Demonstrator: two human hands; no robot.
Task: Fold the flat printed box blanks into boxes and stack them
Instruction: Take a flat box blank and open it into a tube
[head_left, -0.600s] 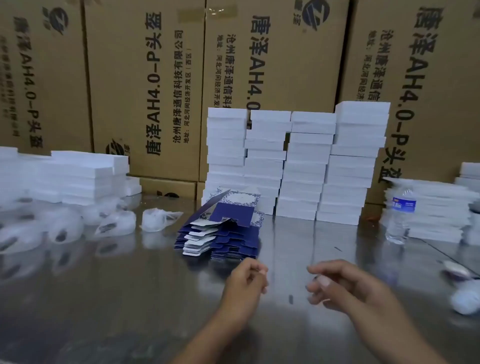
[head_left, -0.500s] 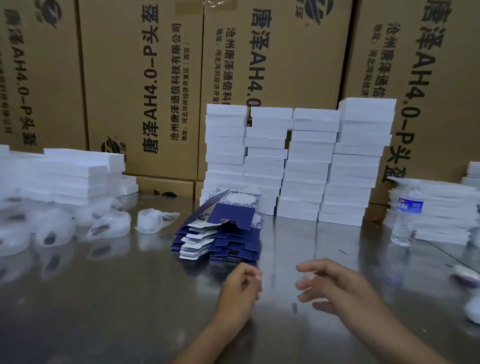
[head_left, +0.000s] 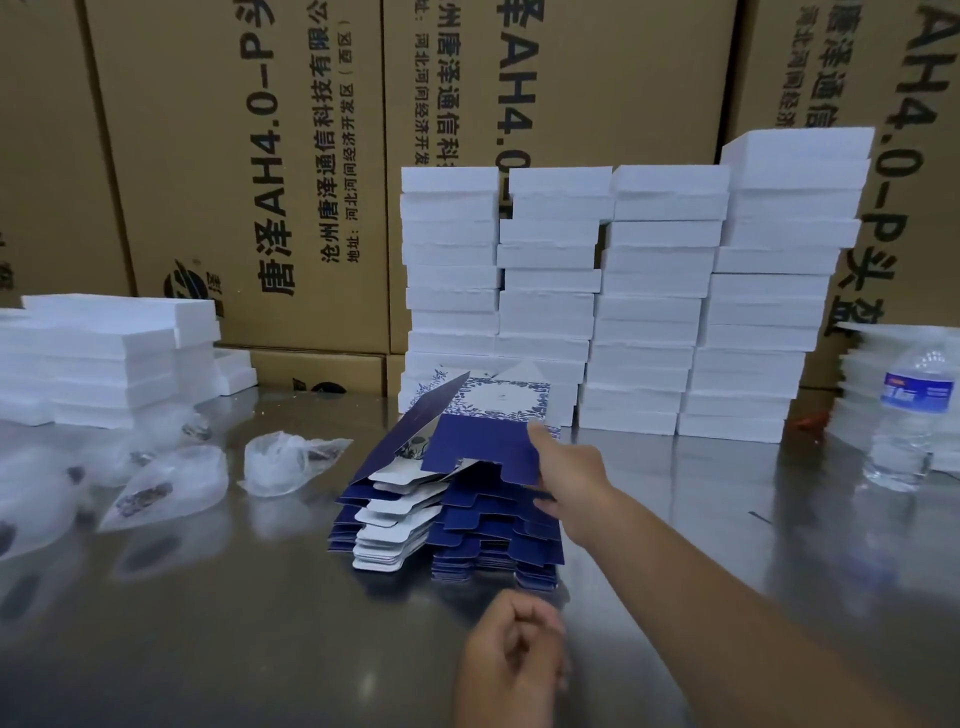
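A pile of flat blue and white printed box blanks (head_left: 452, 525) lies in the middle of the steel table (head_left: 208, 623). The top blank (head_left: 478, 449) is raised at an angle, its blue side up and a floral white panel behind it. My right hand (head_left: 569, 480) reaches to the pile's right edge and grips that top blank, thumb on top and fingers underneath. My left hand (head_left: 514, 660) hovers over the table in front of the pile, fingers curled, holding nothing.
Four tall stacks of white foam slabs (head_left: 623, 291) stand behind the pile against brown cartons (head_left: 234, 182). More foam (head_left: 104, 353) and clear plastic bags (head_left: 285, 460) lie at the left. A water bottle (head_left: 909, 415) stands at the right.
My right hand has moved forward from beside the left hand to the pile and taken hold of the top blank. The view has come closer to the pile.
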